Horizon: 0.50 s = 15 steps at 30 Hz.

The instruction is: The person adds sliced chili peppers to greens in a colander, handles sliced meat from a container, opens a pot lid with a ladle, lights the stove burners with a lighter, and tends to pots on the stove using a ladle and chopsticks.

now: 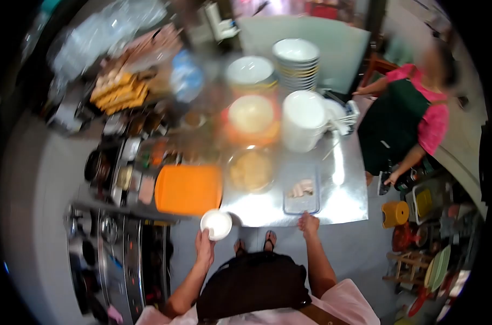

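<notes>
Your left hand (205, 250) holds a white bowl (216, 225) by its near side, fingers closed on the rim, just off the front edge of the table (341, 208). Your right hand (309, 225) is drawn narrow at the near rim of a clear box (302, 205); whether the fingers pinch that rim or only rest against it, you cannot tell from this view. In the box, just ahead of your right hand, lie pale pieces (301, 188).

Just beyond the bowl in your left hand is an orange tray (189, 188). Ahead and between your hands stands a clear basin (229, 169) with yellowish food (251, 170), its details blurred. Farther ahead of your right hand rise white tubs (303, 122), stacked, and beyond them a stack of bowls (296, 59). Well off to the right of your right hand, past the table, stands a person in a dark apron (392, 119); near that person's feet is a yellow stool (395, 214).
</notes>
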{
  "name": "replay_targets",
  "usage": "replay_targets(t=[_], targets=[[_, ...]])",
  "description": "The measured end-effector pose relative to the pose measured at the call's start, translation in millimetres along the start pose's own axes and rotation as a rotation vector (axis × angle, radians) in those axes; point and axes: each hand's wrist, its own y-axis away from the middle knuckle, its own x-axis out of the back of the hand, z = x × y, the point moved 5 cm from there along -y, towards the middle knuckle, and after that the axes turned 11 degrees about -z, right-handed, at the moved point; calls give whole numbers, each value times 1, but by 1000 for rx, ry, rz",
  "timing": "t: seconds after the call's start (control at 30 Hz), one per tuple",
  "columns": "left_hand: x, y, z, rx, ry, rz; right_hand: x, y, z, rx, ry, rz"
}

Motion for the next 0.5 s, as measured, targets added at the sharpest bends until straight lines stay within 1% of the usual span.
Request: replay_targets(t=[0.07,0.1,0.13,0.27,0.37,0.43,0.5], targets=[[6,0,3,24,-19,65,-1,3,-2,23,48,-59],[8,-1,4,12,1,64,-4,9,-8,23,72,-84],[9,0,8,1,12,63,-4,8,-8,42,84,-157],[23,2,16,-29,58,103,-15,18,-10,14,176,-180],[40,-3,16,-18,92,138,-25,19,2,-15,138,-239],[56,-9,11,14,125,143,-36,21,12,-59,217,-241],[71,-14,12,21,160,138,-65,42,15,-39,330,-206]])
